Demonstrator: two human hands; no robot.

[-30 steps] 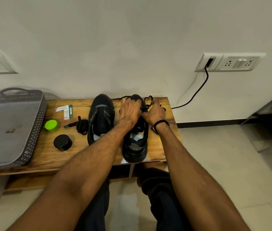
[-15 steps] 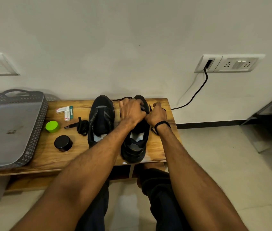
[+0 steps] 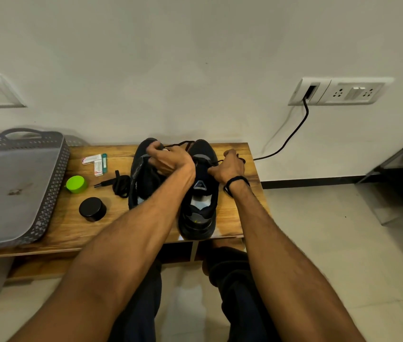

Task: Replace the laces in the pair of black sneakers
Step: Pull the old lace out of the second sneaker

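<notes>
Here, lace [image 3: 180, 143] in left hand [image 3: 168, 161]

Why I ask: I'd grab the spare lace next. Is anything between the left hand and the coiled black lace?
Only the left black sneaker: the left hand is over it, pinching a taut lace, and the coiled black lace lies on the wooden bench beside that shoe's outer side. Nothing else visible.

Soft, even indoor light, faint shadows on the wall, wide-angle bending at edges, slightly soft focus.
</notes>
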